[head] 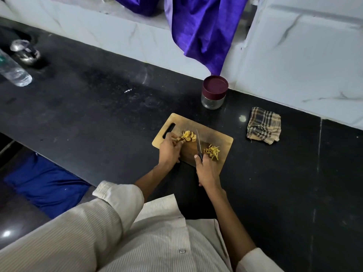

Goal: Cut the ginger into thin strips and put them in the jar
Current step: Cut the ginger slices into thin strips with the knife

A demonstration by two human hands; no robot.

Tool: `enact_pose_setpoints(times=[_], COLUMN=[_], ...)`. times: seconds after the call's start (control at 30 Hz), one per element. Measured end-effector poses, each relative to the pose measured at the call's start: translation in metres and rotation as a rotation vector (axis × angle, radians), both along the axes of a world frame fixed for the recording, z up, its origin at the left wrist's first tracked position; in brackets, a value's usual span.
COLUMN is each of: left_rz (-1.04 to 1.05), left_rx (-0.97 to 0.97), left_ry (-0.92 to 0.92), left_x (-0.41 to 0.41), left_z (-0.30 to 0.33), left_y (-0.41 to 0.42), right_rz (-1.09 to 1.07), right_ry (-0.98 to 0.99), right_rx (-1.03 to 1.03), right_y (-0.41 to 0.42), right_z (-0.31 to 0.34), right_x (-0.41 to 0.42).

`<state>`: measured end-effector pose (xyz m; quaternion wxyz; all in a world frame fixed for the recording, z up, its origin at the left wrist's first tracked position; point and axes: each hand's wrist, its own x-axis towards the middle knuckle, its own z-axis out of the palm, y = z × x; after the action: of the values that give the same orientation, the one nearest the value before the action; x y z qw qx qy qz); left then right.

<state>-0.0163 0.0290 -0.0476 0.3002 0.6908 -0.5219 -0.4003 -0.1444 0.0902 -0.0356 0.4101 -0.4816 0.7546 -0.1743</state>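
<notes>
While the person leaned over the dark desk (98, 107), the cutting was plainly under way and not yet finished. Nearest the body, the right hand (207, 171) was wrapped round the handle of a knife (199, 144), its fingers curled tight on the grip, the blade pointing away across the wooden board (214, 139). Just beside that hand, to its right, lay a small heap of cut strips (212, 152) — the part of the job already done. On the other side of the blade the left hand (169, 151) had its fingers bent round the near end of the uncut ginger (188, 136), steadying it on the board; the knife edge stood just to the right of that pile, close but seemingly not in it.

By my reading, the step in hand was slicing the remaining pieces. The next move would call for bringing the blade down onto the ginger while the left fingertips kept clear of the edge.

Farther off stood the jar (214, 93), its maroon lid on — it would need opening before any strips went in. A checked cloth (263, 128) lay to the right, a plastic bottle (13, 68) far left.
</notes>
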Motion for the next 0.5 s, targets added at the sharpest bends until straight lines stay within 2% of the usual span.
enact_pose_setpoints(times=[0.2, 0.5], left_rz=[-0.007, 0.029], left_rx=[-0.002, 0.014], left_ry=[-0.074, -0.064], left_x=[-0.003, -0.003], left_z=[0.000, -0.003], left_y=[-0.004, -0.001], right_rz=[-0.005, 0.031], right_ry=[-0.009, -0.100], right_rx=[0.002, 0.031], right_y=[-0.006, -0.007], right_z=[-0.004, -0.014], right_x=[-0.004, -0.012])
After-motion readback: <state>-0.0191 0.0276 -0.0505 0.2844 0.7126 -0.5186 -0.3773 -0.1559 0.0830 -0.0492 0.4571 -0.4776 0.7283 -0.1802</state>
